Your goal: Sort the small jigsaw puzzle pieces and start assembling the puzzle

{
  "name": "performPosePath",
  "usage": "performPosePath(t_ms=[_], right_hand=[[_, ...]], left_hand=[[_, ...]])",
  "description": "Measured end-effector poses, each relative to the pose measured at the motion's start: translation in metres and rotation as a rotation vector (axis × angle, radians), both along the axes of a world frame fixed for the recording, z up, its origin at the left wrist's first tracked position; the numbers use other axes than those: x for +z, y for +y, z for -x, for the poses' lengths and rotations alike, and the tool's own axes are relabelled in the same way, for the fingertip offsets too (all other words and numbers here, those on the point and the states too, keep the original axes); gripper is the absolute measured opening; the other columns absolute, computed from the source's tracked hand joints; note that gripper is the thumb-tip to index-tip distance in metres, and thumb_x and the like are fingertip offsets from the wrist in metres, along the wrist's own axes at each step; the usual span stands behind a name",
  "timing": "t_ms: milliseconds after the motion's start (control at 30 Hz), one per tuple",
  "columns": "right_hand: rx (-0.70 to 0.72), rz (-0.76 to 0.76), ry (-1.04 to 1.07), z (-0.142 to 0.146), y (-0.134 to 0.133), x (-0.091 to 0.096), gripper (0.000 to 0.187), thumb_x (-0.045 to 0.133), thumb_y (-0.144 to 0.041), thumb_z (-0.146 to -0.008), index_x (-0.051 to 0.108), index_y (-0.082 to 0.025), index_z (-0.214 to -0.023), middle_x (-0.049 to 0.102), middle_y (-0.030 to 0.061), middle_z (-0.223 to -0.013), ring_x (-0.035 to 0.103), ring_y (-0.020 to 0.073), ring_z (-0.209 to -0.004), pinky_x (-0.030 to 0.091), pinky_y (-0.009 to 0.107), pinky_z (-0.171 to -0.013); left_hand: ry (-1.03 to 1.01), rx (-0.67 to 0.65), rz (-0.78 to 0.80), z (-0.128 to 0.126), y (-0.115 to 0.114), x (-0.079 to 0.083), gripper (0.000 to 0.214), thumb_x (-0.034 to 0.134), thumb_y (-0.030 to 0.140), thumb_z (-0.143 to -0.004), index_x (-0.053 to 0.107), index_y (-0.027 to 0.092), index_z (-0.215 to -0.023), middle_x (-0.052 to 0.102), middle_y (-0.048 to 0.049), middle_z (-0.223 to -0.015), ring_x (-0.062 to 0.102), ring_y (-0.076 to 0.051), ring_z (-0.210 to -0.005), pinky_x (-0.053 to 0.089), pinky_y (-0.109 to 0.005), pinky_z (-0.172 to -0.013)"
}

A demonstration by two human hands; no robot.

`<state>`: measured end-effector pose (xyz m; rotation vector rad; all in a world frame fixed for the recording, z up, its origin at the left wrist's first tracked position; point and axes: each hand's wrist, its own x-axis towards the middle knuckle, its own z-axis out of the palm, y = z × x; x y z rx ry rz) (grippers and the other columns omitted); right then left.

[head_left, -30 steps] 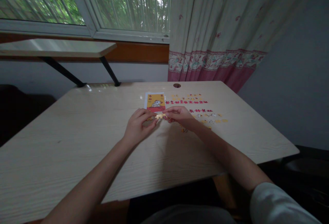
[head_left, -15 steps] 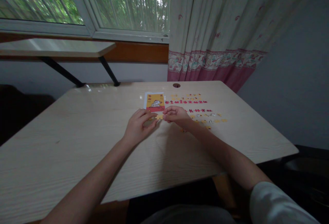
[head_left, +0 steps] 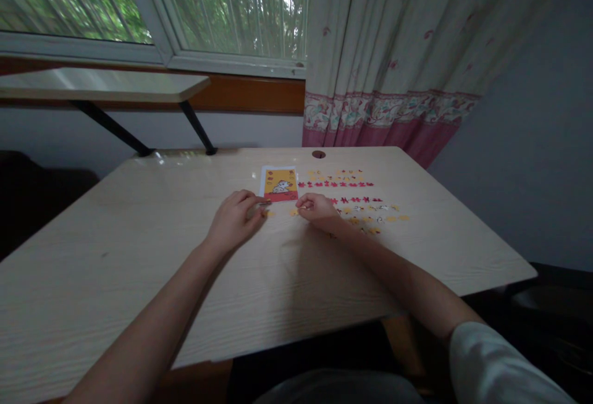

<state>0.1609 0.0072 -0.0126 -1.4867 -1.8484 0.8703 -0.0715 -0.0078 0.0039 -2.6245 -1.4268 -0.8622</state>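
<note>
My left hand (head_left: pixel 233 217) is beside the lower left corner of a picture card (head_left: pixel 280 185), thumb and index finger curled round a small yellow jigsaw piece (head_left: pixel 269 213) at their tips. Across a short gap, my right hand (head_left: pixel 317 209) pinches another yellow jigsaw piece (head_left: pixel 294 212) just below the card. The card shows a white animal on yellow and red. To the right of it lie rows of loose pieces, among them a row of red pieces (head_left: pixel 340 185) and some yellow ones (head_left: pixel 393 218). My right hand and forearm partly cover the nearer rows.
All this lies on a pale wooden desk (head_left: pixel 152 256). A raised shelf (head_left: pixel 102 86) on black supports stands at the back left. Near the rear edge is a round cable hole (head_left: pixel 319 154). A curtain (head_left: pixel 370 70) hangs behind the desk.
My hands have drawn apart, the left moving left. Where one yellow bit showed between my fingertips, yellow pieces now show separately at each hand.
</note>
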Motion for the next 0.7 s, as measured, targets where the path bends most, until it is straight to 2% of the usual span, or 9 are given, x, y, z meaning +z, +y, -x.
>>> performPosePath(t_ms=[200, 400, 567, 700], right_hand=[[0.002, -0.138, -0.312, 0.004, -0.007, 0.010, 0.015, 0.058, -0.023, -0.074, 0.068, -0.023, -0.084, 0.070, -0.0001, -0.085, 0.054, 0.0209, -0.090, 0.037, 0.034, -0.082], [0.017, -0.242, -0.408, -0.009, -0.003, 0.011, 0.018, 0.054, -0.027, -0.081, 0.070, -0.023, -0.088, 0.070, 0.0007, -0.091, 0.052, 0.0217, -0.092, 0.034, 0.034, -0.081], [0.193, -0.358, -0.438, -0.017, -0.003, 0.010, 0.018, 0.054, -0.022, -0.083, 0.070, -0.021, -0.091, 0.070, 0.0031, -0.095, 0.052, 0.0185, -0.092, 0.033, 0.032, -0.084], [0.328, -0.403, -0.498, -0.014, -0.016, 0.011, 0.022, 0.049, -0.020, -0.088, 0.070, -0.020, -0.095, 0.069, 0.0053, -0.096, 0.051, 0.0188, -0.092, 0.032, 0.033, -0.083]], left_hand=[[0.040, 0.007, 0.044, 0.002, 0.002, -0.003, 0.027, 0.048, 0.029, -0.085, 0.066, 0.016, -0.100, 0.059, -0.0094, -0.093, 0.054, -0.023, -0.087, 0.045, -0.038, -0.079], [0.057, 0.017, 0.054, 0.008, 0.004, -0.001, 0.028, 0.047, 0.030, -0.085, 0.067, 0.016, -0.098, 0.060, -0.0100, -0.093, 0.055, -0.024, -0.086, 0.045, -0.038, -0.077], [0.074, -0.070, 0.076, 0.013, 0.006, 0.000, 0.024, 0.047, 0.024, -0.083, 0.068, 0.016, -0.091, 0.064, -0.0093, -0.087, 0.055, -0.023, -0.083, 0.046, -0.038, -0.076], [0.065, -0.160, 0.107, 0.014, 0.006, 0.000, 0.025, 0.047, 0.019, -0.081, 0.070, 0.018, -0.091, 0.067, -0.0081, -0.086, 0.056, -0.022, -0.083, 0.046, -0.039, -0.078]])
